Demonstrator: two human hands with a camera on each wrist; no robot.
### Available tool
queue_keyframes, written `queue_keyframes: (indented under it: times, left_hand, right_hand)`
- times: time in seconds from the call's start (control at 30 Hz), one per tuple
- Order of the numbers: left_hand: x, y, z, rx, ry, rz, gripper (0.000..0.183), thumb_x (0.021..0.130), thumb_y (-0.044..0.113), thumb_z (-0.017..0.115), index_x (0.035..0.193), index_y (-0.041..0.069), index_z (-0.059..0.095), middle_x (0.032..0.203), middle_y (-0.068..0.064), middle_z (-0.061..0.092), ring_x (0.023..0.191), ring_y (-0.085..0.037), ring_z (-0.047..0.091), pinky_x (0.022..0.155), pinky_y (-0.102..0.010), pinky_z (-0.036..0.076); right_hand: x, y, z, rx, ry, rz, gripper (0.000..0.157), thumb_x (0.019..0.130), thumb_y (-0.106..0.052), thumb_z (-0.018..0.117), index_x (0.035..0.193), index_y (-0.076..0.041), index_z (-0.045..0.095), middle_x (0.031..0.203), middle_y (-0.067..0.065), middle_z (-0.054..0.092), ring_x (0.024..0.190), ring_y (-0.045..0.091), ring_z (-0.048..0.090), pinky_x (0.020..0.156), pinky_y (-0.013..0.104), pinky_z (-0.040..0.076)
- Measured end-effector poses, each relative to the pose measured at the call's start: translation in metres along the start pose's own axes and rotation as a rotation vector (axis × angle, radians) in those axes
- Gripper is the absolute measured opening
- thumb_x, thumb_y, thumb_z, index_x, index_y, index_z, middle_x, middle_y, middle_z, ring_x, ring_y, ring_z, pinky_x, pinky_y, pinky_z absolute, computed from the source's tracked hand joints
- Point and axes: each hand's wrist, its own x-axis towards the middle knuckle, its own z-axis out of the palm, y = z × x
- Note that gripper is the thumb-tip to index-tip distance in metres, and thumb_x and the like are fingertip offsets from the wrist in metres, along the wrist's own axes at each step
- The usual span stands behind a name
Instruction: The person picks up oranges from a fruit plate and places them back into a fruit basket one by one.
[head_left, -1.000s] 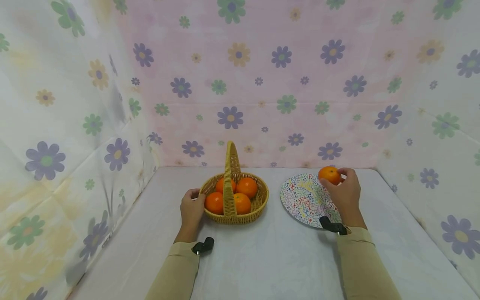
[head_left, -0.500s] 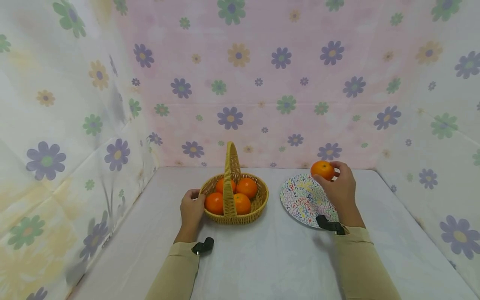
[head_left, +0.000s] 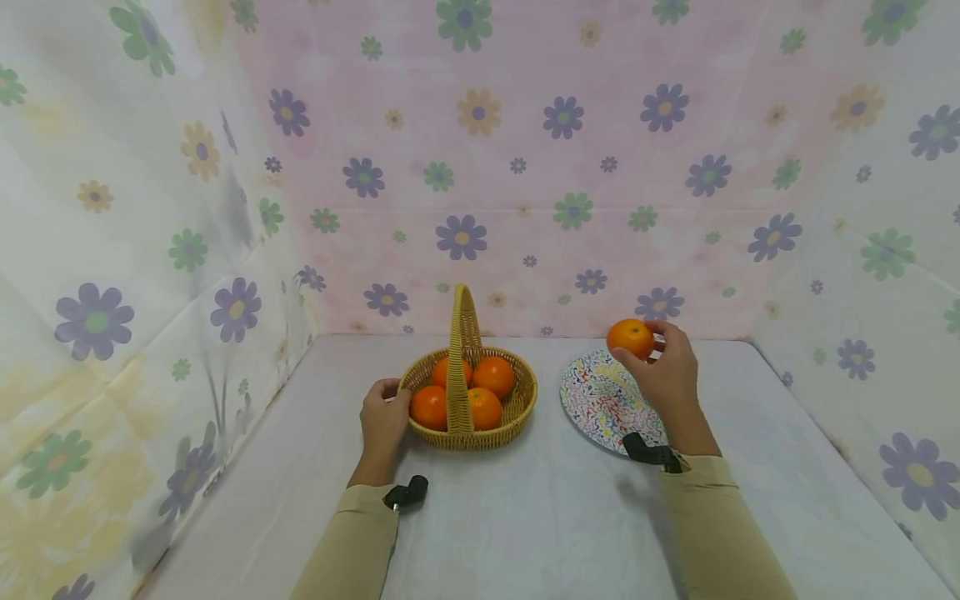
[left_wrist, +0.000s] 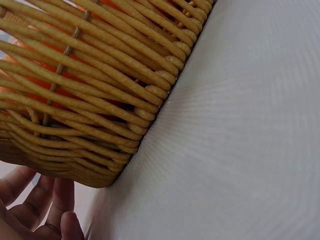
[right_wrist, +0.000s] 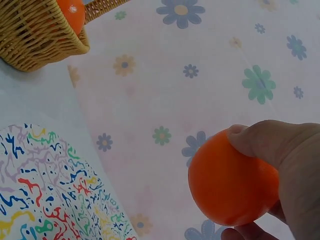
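Note:
My right hand (head_left: 670,375) holds a mandarin orange (head_left: 630,338) between thumb and fingers, raised over the far part of a round plate with a multicoloured squiggle pattern (head_left: 603,404). In the right wrist view the thumb (right_wrist: 260,142) lies on top of the fruit (right_wrist: 230,180), with fingertips below it. My left hand (head_left: 384,421) grips the left rim of a yellow wicker basket (head_left: 517,421). Several more mandarin oranges (head_left: 494,376) lie inside, partly hidden by its tall arched handle (head_left: 457,358). Seen from the left wrist, fingers (left_wrist: 62,192) meet the woven side (left_wrist: 110,65).
Basket and plate stand side by side on a white-covered table (head_left: 517,525). Behind it hangs a pink flowered cloth (head_left: 517,200), and similar flowered cloths (head_left: 150,275) close off both sides.
My right hand has carried the mandarin orange leftward and slightly up, from the plate's right edge to over its far part. The left hand and the basket have stayed put.

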Motion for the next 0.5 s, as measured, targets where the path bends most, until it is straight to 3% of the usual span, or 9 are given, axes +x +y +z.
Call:
queue_keyframes:
  times: [0.5]
  left_hand:
    - [0.000,0.000,0.001,0.007,0.001,-0.012,0.037,0.095,0.027,0.057,0.126,0.008,0.063,0.129,-0.015,0.063,0.119,-0.032,0.057,0.103,-0.050,0.052]
  right_hand:
    - [-0.006,-0.006,0.024,-0.003,-0.068,-0.117,0.071,0.090,-0.032,0.080,0.147,-0.006,0.046,0.147,0.018,0.049,0.124,0.036,0.056,0.102,0.054,0.054]
